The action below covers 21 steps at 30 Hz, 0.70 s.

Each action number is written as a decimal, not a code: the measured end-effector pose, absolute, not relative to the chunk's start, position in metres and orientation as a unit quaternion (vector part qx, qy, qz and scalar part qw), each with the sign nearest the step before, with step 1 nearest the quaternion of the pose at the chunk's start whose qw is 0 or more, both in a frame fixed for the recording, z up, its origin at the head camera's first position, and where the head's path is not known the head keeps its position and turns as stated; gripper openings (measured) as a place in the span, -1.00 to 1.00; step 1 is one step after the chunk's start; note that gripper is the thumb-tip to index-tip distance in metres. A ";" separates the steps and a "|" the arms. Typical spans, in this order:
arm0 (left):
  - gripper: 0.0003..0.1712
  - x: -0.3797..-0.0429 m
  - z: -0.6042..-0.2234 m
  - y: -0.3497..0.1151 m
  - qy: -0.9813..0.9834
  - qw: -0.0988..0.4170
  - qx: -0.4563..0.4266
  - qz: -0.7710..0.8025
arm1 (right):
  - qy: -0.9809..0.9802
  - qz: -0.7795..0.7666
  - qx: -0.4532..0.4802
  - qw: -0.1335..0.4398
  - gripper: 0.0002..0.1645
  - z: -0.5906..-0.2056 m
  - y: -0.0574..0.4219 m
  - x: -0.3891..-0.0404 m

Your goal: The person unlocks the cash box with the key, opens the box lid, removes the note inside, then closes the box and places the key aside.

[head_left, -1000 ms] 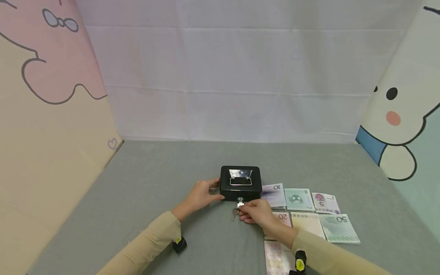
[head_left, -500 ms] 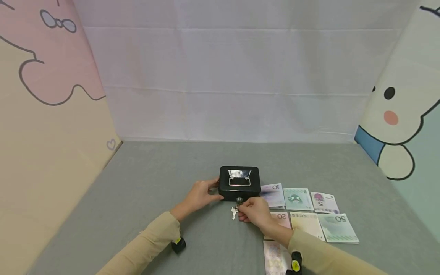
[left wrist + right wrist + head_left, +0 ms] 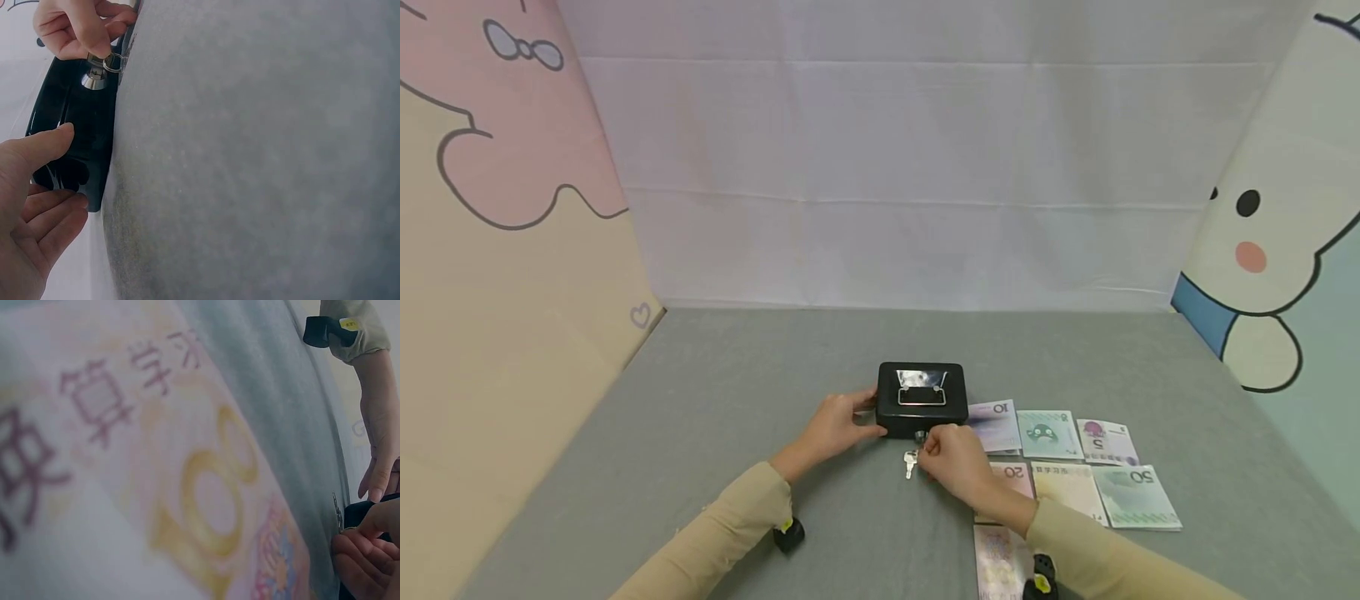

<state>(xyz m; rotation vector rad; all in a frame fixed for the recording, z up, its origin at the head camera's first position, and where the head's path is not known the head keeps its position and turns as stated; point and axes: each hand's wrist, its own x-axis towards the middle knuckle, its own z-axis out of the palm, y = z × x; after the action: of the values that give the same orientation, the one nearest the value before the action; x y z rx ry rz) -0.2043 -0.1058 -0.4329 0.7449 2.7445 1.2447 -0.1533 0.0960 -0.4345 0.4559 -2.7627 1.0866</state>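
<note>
A black cash box (image 3: 922,414) with a silver lid handle (image 3: 922,388) sits on the grey cloth. My left hand (image 3: 838,429) holds its left end, with the thumb on the front face and the fingers round the corner. At the front, my right hand (image 3: 957,458) pinches a key at the round silver lock (image 3: 95,80); the fingers hide most of that key. From the key ring (image 3: 113,62) a second silver key (image 3: 911,463) hangs to the left of the right fingers. The lid is down.
Just right of the box, stacks of play banknotes lie in rows, among them a purple 10 (image 3: 995,425), a green 50 (image 3: 1137,497) and a pink 100 (image 3: 215,487) beneath the right forearm. A white cloth wall (image 3: 880,167) rises behind the table.
My right hand has turned and shifted slightly up and left at the lock, and its fingers now cover the key's head. The hanging key has swung upright. My left hand keeps its hold.
</note>
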 end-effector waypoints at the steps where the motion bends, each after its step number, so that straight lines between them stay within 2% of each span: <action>1: -0.28 -0.204 -0.433 -0.106 0.884 0.018 0.240 0.400 | -0.921 0.349 0.157 0.077 -0.78 -0.435 0.096 -0.154; 8: -0.28 -0.205 -0.434 -0.106 0.886 0.015 0.238 0.399 | -0.931 0.299 0.181 0.103 -0.76 -0.435 0.095 -0.154; 21: -0.27 -0.203 -0.431 -0.106 0.885 0.017 0.240 0.399 | -0.929 0.316 0.186 0.060 -0.82 -0.434 0.102 -0.153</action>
<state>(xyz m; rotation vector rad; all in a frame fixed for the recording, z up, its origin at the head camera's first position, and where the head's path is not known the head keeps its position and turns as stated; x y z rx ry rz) -0.2032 -0.1062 -0.4312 0.7445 2.7506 1.2387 -0.1531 0.1016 -0.4336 0.5617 -2.8116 0.9565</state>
